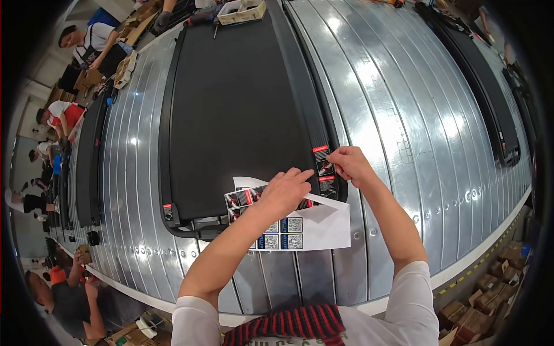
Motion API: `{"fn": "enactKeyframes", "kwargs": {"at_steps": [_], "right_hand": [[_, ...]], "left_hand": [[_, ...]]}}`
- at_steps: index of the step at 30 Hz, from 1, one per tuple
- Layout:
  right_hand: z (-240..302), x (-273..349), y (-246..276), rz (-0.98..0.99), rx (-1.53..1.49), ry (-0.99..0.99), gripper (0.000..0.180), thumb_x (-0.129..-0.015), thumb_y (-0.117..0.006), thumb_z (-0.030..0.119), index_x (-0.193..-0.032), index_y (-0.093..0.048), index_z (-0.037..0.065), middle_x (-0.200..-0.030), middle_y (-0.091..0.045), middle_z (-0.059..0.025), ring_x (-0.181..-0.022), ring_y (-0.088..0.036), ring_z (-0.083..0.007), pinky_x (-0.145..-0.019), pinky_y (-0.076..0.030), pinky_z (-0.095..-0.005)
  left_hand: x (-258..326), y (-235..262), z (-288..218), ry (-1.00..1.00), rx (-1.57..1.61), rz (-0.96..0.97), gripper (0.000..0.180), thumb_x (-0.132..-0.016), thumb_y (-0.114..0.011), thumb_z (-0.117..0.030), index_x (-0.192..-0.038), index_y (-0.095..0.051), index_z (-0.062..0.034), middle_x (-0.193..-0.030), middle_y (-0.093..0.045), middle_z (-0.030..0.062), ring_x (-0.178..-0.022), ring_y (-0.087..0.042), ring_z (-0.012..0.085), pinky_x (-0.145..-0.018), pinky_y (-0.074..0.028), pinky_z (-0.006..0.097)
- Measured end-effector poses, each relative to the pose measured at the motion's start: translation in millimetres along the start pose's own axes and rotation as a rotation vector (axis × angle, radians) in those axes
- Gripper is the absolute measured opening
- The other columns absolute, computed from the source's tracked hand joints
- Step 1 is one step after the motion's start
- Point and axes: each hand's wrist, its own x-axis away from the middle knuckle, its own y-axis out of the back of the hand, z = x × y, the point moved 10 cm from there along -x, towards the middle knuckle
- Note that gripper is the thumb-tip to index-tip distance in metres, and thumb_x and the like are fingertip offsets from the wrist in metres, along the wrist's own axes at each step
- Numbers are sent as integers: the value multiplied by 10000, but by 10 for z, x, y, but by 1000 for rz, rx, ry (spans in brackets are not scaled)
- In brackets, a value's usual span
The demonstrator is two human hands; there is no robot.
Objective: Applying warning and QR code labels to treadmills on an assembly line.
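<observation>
Red-black label [324, 163] on rail; sticker sheet [323, 228] below.

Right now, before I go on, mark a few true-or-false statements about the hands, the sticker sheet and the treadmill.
1. The right hand touches a red-and-black label on the black treadmill deck's side rail. True.
2. The left hand rests over the white sticker sheet. True.
3. The sticker sheet lies on the floor. False: it lies at the deck's near end, on the metal slatted conveyor.
4. Both hands grip a screwdriver. False: neither holds a tool.
</observation>
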Motion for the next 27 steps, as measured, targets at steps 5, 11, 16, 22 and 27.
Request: {"fn": "enactKeyframes", "kwargs": {"at_steps": [5,11,16,22,27], "right_hand": [[7,24,-20,-16,-17,1,123,-756,-576,87,-673,-516,19,-466,-440,-13,-333,-337,-56,-289,-206,-201],[-1,-22,6,-17,-1,14,123,-756,-577,91,-671,-513,29,-465,-437,-10,-330,-332,-53,-284,-201,-200],[15,-17,-30,3,0,16,132,-755,-575,89,-659,-497,43,-459,-435,-7,-325,-335,-51,-281,-197,-201],[-20,-19,-17,-9,-19,43,127,-759,-572,92,-665,-501,46,-457,-435,-6,-325,-337,-47,-281,-199,-194],[-21,23,20,-30,-20,14,123,-760,-573,90,-671,-505,39,-459,-436,-3,-330,-345,-46,-282,-209,-191]], "left_hand": [[12,-7,-8,-16,-30,30,103,-615,-592,-28,-703,-539,-34,-1186,-466,40,-1009,-435,220,-747,-398,344],[-23,-12,-16,-32,-44,29,65,-635,-562,-28,-696,-542,-32,-1162,-481,41,-995,-440,224,-738,-406,363],[-7,11,-26,-49,-53,36,69,-635,-547,-23,-703,-543,-30,-1151,-486,46,-985,-447,230,-730,-411,367],[-4,-6,-54,-58,-61,45,50,-648,-530,-26,-698,-536,-34,-1156,-481,51,-989,-444,232,-729,-410,366],[-7,-19,-82,-77,-50,44,62,-648,-529,-28,-709,-526,-37,-1150,-480,54,-983,-442,230,-722,-408,365]]}}
